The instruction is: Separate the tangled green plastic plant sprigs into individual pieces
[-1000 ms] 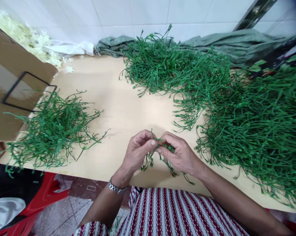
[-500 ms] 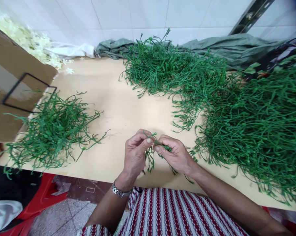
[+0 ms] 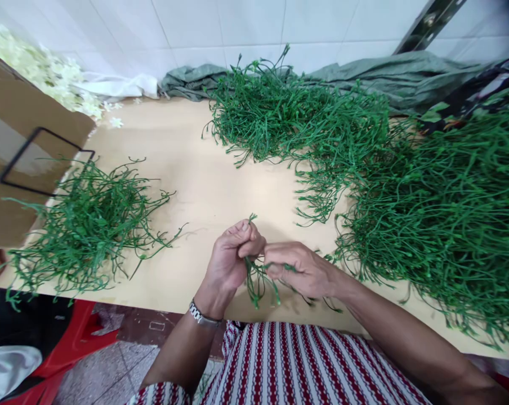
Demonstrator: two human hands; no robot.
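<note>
My left hand (image 3: 233,253), with a metal watch at its wrist, is closed around thin green artificial stems (image 3: 257,284). Their tips stick out above the fist and the rest hang below it. Close beside it, my right hand (image 3: 303,269) is curled shut on more green stems, whose ends show at the fingers and trail under the palm. Both hands are just above the near part of the table (image 3: 204,169), and their knuckles nearly meet. Exactly how the fingers grip the stems is partly hidden.
A loose heap of green stems (image 3: 98,225) lies at left, by a cardboard box (image 3: 35,107) and a black wire frame (image 3: 26,143). A far pile (image 3: 280,118) and a large right pile (image 3: 449,225) hold more. Green cloth (image 3: 398,79) runs along the wall.
My hands have gone from fingertip pinches to more closed fists. The right hand has turned over and dropped slightly, and the stems now hang lower beneath the left hand.
</note>
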